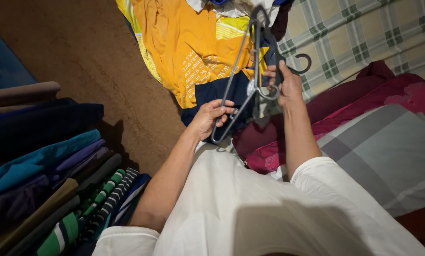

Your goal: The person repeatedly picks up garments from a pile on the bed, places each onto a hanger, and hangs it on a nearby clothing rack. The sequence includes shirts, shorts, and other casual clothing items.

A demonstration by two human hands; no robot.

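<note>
White cloth of the person's shirt (250,208) fills the bottom of the view, with both bare forearms reaching up and away from it. Out in front, the hands hold a bunch of grey clothes hangers (250,71) in the air above the floor. I cannot count the hangers exactly; at least 2 show, lying close against each other, with their bars running from lower left to upper right.

The left hand (210,116) is closed around the low end of the hangers, fingers curled over the thin bars. The right hand (286,85) grips the bunch higher up, near the necks, and 1 dark hook (303,64) curls out just beside its fingers.

Behind the hangers an orange and yellow shirt (189,52) with a dark blue band lies spread on the brown carpet (103,61). To the right of it is a checked cloth (364,33) in cream and green. Nearer the person on that side lie a dark red and pink fabric (364,99) and a grey striped pillow (388,151), touching each other.

On the left a row of folded clothes (46,175) stands edge-up: dark blue, teal, purple, olive, and green and white stripes. These sit well apart from the hangers.
</note>
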